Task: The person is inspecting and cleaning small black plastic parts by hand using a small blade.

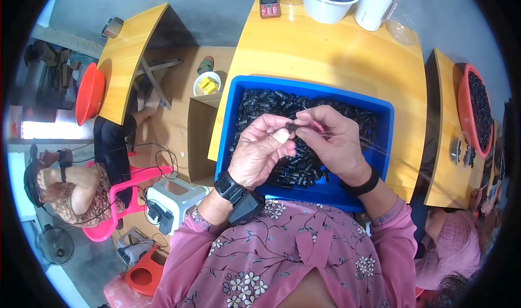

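Both hands meet above a blue plastic bin point(390, 140) on the wooden table. My left hand point(259, 149) is closed, pinching a small black plastic part point(291, 127) between thumb and forefinger. My right hand point(335, 143) is closed too, its thumb and forefinger against the part's right side. A thin pinkish-red piece point(318, 126) shows between the right fingers; its exact kind I cannot make out. Many loose black plastic parts point(304, 169) fill the bin beneath both hands.
At the table's far end stand a red keypad phone point(269, 4), a white tub point(329, 8) of black parts and a white jug point(374, 5). Another table on the right bears a red basin point(477, 113). To the left, a person point(81, 194) sits near a cardboard box point(202, 140).
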The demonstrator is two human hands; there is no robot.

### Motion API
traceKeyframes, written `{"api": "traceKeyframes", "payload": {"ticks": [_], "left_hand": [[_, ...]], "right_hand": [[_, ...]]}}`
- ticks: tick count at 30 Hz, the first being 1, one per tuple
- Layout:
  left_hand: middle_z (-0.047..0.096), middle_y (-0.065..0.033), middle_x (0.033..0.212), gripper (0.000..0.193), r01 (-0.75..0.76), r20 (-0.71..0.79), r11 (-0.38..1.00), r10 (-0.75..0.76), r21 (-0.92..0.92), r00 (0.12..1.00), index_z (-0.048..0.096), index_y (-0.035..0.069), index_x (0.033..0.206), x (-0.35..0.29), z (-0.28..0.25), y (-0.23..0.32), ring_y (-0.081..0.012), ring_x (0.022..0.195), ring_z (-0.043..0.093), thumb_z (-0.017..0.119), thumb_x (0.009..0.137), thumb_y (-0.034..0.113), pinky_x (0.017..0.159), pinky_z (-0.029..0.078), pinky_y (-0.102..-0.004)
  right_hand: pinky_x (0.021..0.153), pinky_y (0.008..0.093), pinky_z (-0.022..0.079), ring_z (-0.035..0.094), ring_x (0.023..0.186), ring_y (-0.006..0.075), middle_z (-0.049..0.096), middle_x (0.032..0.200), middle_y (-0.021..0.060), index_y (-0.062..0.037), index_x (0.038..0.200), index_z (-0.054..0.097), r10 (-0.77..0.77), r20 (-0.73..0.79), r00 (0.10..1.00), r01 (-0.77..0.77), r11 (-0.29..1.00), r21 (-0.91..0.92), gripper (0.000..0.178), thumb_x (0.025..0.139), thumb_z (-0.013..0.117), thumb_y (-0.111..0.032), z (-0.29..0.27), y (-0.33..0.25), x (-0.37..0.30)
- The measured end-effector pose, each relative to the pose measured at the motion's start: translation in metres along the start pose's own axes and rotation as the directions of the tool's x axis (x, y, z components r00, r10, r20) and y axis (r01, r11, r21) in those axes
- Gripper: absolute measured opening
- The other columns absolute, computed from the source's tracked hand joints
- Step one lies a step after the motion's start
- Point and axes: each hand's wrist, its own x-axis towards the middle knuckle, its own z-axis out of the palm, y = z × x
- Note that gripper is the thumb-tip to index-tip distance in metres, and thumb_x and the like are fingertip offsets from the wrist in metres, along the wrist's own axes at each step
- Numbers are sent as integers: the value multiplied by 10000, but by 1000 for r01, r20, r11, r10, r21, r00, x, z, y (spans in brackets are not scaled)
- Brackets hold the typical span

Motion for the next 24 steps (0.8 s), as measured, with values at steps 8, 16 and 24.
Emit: {"api": "traceKeyframes", "payload": {"ticks": [8, 16, 24], "left_hand": [[663, -82, 996, 164, -85, 7, 996, 85, -7, 996, 618, 33, 1109, 10, 2, -11, -166, 811, 675, 640, 947, 42, 739, 586, -306], [667, -103, 1003, 152, -174, 55, 974, 168, 144, 984, 617, 19, 1066, 15, 0, -15, -185, 813, 677, 667, 939, 87, 764, 577, -329], [672, -108, 1019, 177, -103, 29, 995, 102, 19, 994, 612, 20, 1093, 13, -1, -12, -190, 825, 685, 662, 946, 104, 760, 582, -335]], "right_hand": [[724, 236, 511, 621, 852, 79, 623, 867, 46, 18, 945, 614, -99, 82, 992, 117, 959, -259, 127, 849, 681, 65, -7, -1, 3], [621, 234, 486, 574, 672, 71, 632, 785, 29, 16, 880, 629, 127, 83, 988, -141, 970, 197, 32, 869, 656, 28, -4, -5, 6], [601, 213, 453, 559, 678, 49, 621, 772, -9, 3, 947, 667, 226, 126, 966, -243, 960, 141, 80, 937, 635, -70, -9, -4, 7]]}}
